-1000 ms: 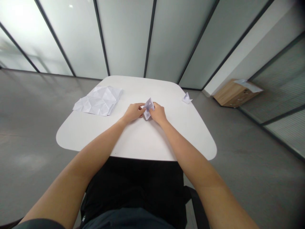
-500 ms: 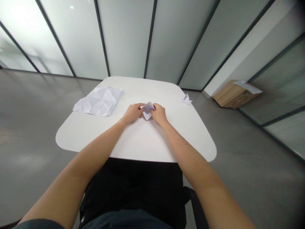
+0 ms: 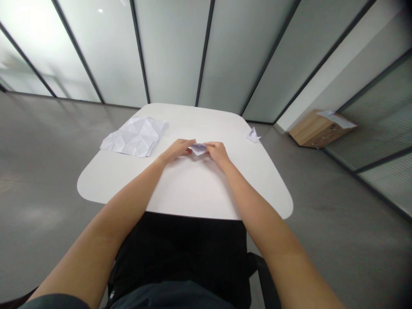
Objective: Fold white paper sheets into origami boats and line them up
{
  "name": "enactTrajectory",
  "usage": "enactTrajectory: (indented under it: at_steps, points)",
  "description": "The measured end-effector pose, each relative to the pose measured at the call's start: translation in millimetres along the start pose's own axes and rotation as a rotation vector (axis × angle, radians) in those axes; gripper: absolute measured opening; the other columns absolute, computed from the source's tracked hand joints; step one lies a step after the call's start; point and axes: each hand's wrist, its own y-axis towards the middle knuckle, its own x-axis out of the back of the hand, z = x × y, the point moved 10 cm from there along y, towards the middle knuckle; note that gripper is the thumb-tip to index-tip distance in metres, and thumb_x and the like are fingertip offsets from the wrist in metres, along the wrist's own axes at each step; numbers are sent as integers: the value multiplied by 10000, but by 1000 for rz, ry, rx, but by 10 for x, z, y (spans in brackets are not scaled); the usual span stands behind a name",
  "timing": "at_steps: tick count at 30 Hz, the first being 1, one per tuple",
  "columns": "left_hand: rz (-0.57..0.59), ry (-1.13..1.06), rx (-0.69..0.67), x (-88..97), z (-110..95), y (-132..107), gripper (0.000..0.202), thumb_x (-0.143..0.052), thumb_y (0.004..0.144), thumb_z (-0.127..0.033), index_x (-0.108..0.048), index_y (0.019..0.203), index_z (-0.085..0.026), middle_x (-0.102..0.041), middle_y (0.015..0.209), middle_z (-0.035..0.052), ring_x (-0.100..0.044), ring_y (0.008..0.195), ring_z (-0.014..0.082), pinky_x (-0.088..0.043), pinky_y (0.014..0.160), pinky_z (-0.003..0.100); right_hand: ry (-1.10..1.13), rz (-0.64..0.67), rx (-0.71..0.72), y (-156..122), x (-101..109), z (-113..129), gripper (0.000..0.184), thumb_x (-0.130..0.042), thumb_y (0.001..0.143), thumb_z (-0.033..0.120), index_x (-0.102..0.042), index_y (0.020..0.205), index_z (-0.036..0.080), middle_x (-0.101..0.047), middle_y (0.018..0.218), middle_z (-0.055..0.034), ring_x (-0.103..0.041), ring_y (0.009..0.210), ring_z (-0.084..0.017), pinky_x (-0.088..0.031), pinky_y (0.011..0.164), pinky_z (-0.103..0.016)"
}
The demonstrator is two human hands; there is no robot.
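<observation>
A small piece of folded white paper (image 3: 198, 149) is stretched between my two hands over the middle of the white table (image 3: 193, 189). My left hand (image 3: 180, 149) pinches its left corner, with the fingers curled behind. On the other side my right hand (image 3: 217, 152) grips the right corner between thumb and fingers. The paper looks flattened and wide from here; its underside is hidden. A shadow lies on the tabletop just below it.
Creased white sheets (image 3: 137, 136) lie at the table's left. A small folded paper shape (image 3: 253, 135) with a raised point stands near the right edge. Beyond the table are frosted glass panels (image 3: 174, 51), and a wooden box (image 3: 317, 128) sits on the floor at right.
The folded paper has gone from an upright diamond facing me to a flatter, wider shape. My hands have tilted it and moved slightly apart, both still gripping it.
</observation>
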Motion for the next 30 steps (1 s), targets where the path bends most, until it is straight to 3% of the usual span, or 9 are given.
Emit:
enactTrajectory:
  at_steps: [3, 7, 13, 21, 25, 30]
  points:
    - [-32, -71, 27, 53, 20, -11, 658, -603, 964, -704, -833, 1125, -109, -807, 1035, 151, -737, 863, 207, -600, 821, 320, 37, 38, 10, 1, -20, 5, 404, -560, 813, 156, -881, 1047, 227, -856, 1037, -23, -785, 1011, -220, -602, 933, -309]
    - [-65, 298, -40, 129, -46, -30, 404, -663, 967, -486, -857, 1110, -162, -800, 881, 59, -705, 793, 183, -557, 788, 290, 68, 104, 28, -4, -80, 21, 375, -551, 850, 172, -884, 1011, 234, -852, 1095, -19, -776, 1119, -234, -601, 1000, -329]
    - [-69, 689, -175, 91, -146, -23, 377, -706, 917, -307, -825, 1263, -218, -821, 1020, 56, -723, 895, 208, -549, 932, 316, -252, 89, 158, -64, -77, 192, 376, -620, 879, 58, -876, 1087, 239, -844, 1146, -37, -771, 1129, -218, -546, 1086, -329]
    - [-46, 921, -390, -42, -192, 10, 301, -700, 937, -355, -845, 1175, -241, -762, 1226, 100, -670, 1220, 288, -464, 1164, 422, -369, 118, 260, -148, -162, 300, 423, -673, 890, 13, -835, 1225, 214, -837, 1151, -57, -770, 1016, -203, -565, 1034, -317]
    - [46, 913, -403, -122, -189, 11, 279, -649, 959, -293, -837, 1152, -224, -788, 1200, 77, -707, 1155, 253, -497, 1107, 365, -397, 144, 294, -136, -211, 281, 401, -692, 903, 25, -825, 1232, 212, -826, 1193, -62, -763, 1020, -197, -563, 1021, -309]
    - [80, 905, -364, -97, -204, 3, 249, -656, 926, -276, -842, 1083, -221, -809, 1127, 63, -736, 1065, 241, -524, 999, 315, -445, 144, 315, -135, -195, 301, 298, -727, 920, 75, -828, 1173, 195, -816, 1154, -80, -754, 982, -193, -561, 983, -303]
